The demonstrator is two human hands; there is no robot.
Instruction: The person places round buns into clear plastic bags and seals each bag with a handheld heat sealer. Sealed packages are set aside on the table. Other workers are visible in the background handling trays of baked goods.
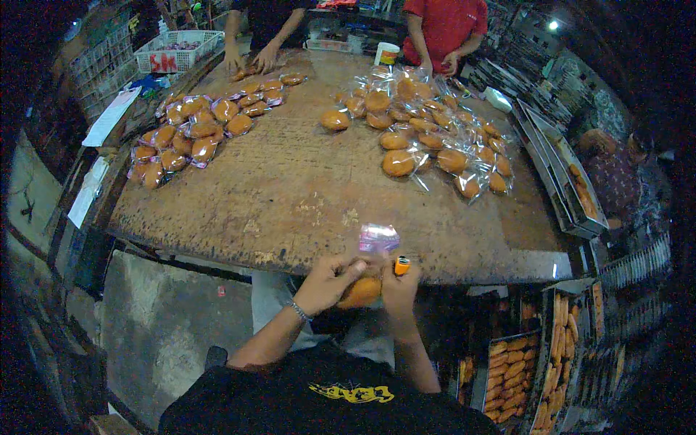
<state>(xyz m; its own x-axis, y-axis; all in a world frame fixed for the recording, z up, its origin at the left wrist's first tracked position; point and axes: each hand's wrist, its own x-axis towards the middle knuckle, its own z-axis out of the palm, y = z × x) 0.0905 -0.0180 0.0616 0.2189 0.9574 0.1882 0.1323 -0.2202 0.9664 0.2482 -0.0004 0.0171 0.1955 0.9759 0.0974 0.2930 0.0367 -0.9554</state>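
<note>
My left hand [325,285], with a bracelet at its wrist, pinches near the top of a round brown bread bun [362,293] just off the table's near edge. Clear film seems to cover the bun, though blur hides the detail. On the bun's other side is my right hand [399,291], its fingers curled around an orange lighter [402,266]. Whether the right hand also grips the wrapper cannot be made out. A small stack of printed clear plastic pieces [379,237] lies on the wooden table [304,179] right beyond my fingers.
Bagged buns [429,125] spread over the table's right side; more wrapped buns [201,128] are grouped at left. Two people [266,32] [446,27] work across the table. A white plastic crate [179,51] stands at far left. Trays of buns [511,375] are racked below right.
</note>
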